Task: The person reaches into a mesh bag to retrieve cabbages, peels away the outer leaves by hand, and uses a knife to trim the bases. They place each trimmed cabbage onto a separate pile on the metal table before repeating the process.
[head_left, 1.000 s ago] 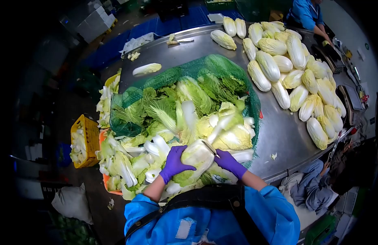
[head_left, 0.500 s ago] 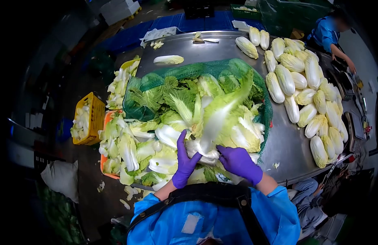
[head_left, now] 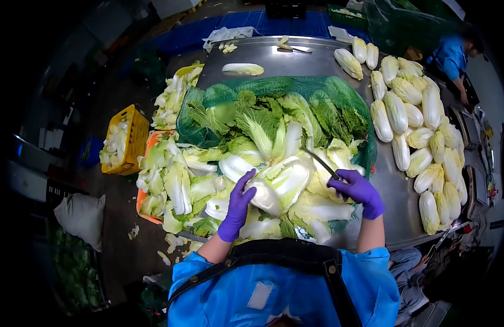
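Note:
My left hand (head_left: 238,210), in a purple glove, is closed around the pale base end of a napa cabbage (head_left: 265,199). Its white-ribbed leaves point away from me over a heap of loose outer leaves (head_left: 317,210). In my right hand (head_left: 360,192), gloved too, is a knife (head_left: 322,162); its dark, narrow blade angles up and left, apart from the cabbage. Beyond both hands, a green mesh sack (head_left: 274,84) lies spread, with leafy green cabbages (head_left: 260,122) on it.
Trimmed cabbages (head_left: 396,111) are piled on the right of the metal table (head_left: 312,68). Another knife (head_left: 298,50) lies at the far edge. Leaf-filled crates, orange (head_left: 148,210) and yellow (head_left: 135,128), stand left. A co-worker in blue (head_left: 448,57) is at the far right.
My right hand has moved right, away from the cabbage, and the knife now shows. A large leaf that stood up blurred has come down. The camera view has shifted slightly.

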`<state>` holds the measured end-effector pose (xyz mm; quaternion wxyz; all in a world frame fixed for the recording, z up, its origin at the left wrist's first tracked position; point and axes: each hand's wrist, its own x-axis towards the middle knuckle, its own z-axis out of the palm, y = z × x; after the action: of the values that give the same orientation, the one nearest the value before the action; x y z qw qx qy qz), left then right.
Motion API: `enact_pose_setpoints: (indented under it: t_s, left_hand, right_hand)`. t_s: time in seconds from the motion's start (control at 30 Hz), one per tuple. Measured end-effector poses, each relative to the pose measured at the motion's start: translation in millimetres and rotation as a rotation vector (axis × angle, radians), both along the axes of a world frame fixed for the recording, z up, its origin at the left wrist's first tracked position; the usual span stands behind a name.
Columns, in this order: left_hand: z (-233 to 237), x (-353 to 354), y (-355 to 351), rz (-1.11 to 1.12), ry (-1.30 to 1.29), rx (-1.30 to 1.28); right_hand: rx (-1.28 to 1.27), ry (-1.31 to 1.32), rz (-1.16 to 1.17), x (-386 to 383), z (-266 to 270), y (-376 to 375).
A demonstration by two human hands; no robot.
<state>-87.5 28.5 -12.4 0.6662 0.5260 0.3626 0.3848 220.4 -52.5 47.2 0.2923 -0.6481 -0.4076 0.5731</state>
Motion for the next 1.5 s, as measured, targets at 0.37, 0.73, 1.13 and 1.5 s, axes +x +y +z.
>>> enact_pose_setpoints:
  t_s: [0.37, 0.73, 1.13, 1.5]
  left_hand:
    - [-8, 37, -3, -0.089, 0.061, 0.105]
    - [4, 17, -2, -0.371, 0.125, 0.353]
    - [42, 11, -17, -0.275, 0.642, 0.745]
    - [20, -118, 4, -0.103, 0.458, 0.068]
  right_hand:
    - [0.311, 0.298, -0.345, -120, -64, -1]
    - [0.294, 0.571, -0.315, -122, -63, -10]
    - [0.264, 0.696, -0.151, -128, -65, -4]
    - [0.255, 0.014, -0.15, -132, -177, 6]
